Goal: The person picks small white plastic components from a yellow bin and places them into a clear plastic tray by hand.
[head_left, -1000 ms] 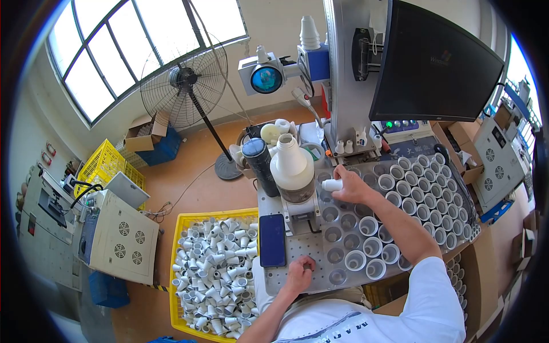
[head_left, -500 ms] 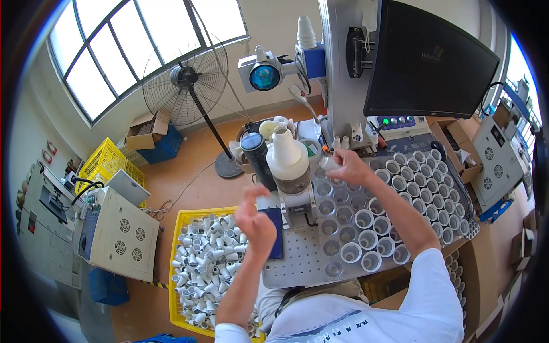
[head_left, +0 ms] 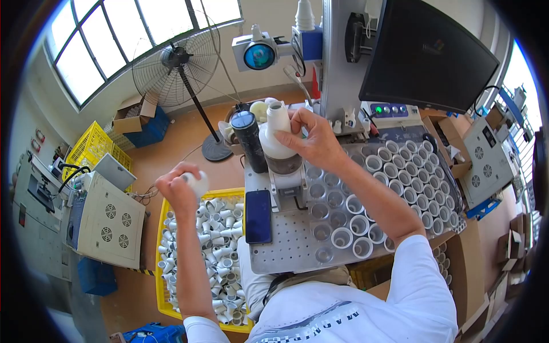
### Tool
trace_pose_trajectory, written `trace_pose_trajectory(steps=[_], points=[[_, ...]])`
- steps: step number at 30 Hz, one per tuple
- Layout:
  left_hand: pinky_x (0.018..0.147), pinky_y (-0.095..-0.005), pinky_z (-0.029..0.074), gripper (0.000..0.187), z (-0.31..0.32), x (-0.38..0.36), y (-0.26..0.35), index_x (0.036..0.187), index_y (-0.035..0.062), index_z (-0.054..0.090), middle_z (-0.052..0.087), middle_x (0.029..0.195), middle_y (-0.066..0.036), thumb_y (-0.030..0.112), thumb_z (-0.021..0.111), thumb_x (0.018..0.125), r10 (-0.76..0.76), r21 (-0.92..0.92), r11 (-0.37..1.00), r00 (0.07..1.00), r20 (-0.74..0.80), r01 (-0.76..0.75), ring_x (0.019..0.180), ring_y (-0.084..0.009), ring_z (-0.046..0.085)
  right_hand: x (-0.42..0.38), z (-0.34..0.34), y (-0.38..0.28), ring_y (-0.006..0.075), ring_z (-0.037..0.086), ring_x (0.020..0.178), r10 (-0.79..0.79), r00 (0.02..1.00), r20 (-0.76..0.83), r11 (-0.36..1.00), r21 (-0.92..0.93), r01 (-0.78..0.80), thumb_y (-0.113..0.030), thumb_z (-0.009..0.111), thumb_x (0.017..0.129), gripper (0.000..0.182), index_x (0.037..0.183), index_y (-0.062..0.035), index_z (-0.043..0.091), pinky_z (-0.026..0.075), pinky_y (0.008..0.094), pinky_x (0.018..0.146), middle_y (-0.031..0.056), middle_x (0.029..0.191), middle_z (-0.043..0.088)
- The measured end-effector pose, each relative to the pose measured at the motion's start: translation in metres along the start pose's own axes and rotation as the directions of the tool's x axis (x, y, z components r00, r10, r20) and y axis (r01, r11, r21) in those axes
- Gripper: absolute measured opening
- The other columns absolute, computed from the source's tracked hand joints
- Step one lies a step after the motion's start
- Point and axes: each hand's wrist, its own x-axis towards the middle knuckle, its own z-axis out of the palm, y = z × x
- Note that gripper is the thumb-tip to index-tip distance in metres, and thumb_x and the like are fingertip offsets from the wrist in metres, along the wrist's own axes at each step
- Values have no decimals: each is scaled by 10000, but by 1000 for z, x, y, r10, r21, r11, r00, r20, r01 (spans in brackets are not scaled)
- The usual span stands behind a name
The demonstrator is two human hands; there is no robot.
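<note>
My left hand is closed around a white cup-like part, above the far edge of the yellow crate full of small white parts. My right hand has its fingers round the side of a white bottle-shaped piece, which stands upright on a dark round base. Rows of white cups and clear cups stand on the perforated metal table to the right.
A dark cylinder stands left of the bottle-shaped piece, and a phone lies at the table's left edge. Behind are a lens head, a metal column and a monitor. A standing fan is at the back left.
My right hand has moved left from the cups to the bottle-shaped piece. My left hand has moved left and down, and a white part now shows in it. The view has shifted slightly.
</note>
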Motion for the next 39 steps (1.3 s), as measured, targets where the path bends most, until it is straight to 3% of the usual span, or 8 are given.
trace_pose_trajectory(steps=[6,9,12,17,19,26,29,39], points=[[698,-306,463,260,-100,-50,-213,771,-55,637,622,722,-73,70,419,702,-311,193,921,937,-160,339,685,-166,562,-67,-77,1,289,644,952,56,954,293,912,-404,70,-236,750,842,295,991,-18,617,495,411,869,147,947,675],[847,-374,483,319,-91,-88,-203,847,-56,639,647,814,-126,-32,370,679,-266,195,941,960,-84,277,826,-249,625,-108,-98,11,359,610,1042,474,667,575,701,-705,109,-299,758,816,402,1086,-32,625,466,462,929,166,970,672],[885,-348,468,351,-33,-128,-104,824,-56,611,635,807,-139,-68,351,588,-130,214,971,986,104,105,842,-264,621,-152,-92,38,349,612,1020,540,650,534,548,-810,210,-337,765,807,431,1092,-43,631,431,470,945,149,952,679],[800,-357,503,288,53,-213,-32,877,-8,579,612,843,-151,-16,420,637,-73,-241,937,815,575,254,809,-325,609,-126,-91,25,349,611,1014,576,595,560,488,-820,299,-369,731,843,415,1103,-56,649,434,447,949,157,933,670],[810,-381,505,299,76,-244,-26,897,-6,590,623,862,-170,-41,432,645,-11,-306,912,765,644,272,831,-361,606,-102,-97,16,367,628,995,662,527,534,598,-799,59,-370,709,870,415,1130,-52,645,468,447,906,176,983,686],[841,-336,480,318,87,-267,-32,819,-40,598,623,816,-178,-60,371,596,-139,-181,898,650,747,401,835,-323,603,-41,-83,87,306,652,879,480,835,270,844,-400,-357,-309,740,802,472,1123,0,583,501,400,794,185,917,668],[833,-338,482,303,85,-268,-33,804,-54,595,626,812,-185,-52,369,602,-135,-202,896,675,725,396,831,-325,605,-59,-67,151,282,619,813,363,914,179,876,-399,-270,-272,744,749,483,1090,-8,528,485,385,764,172,885,631],[858,-379,492,289,84,-262,-27,845,-34,599,647,866,-205,-58,404,633,-163,-160,893,635,755,420,885,-383,616,-68,-61,148,327,591,775,378,908,182,878,-382,-289,-203,711,721,415,1004,-26,466,467,404,736,177,834,579]])
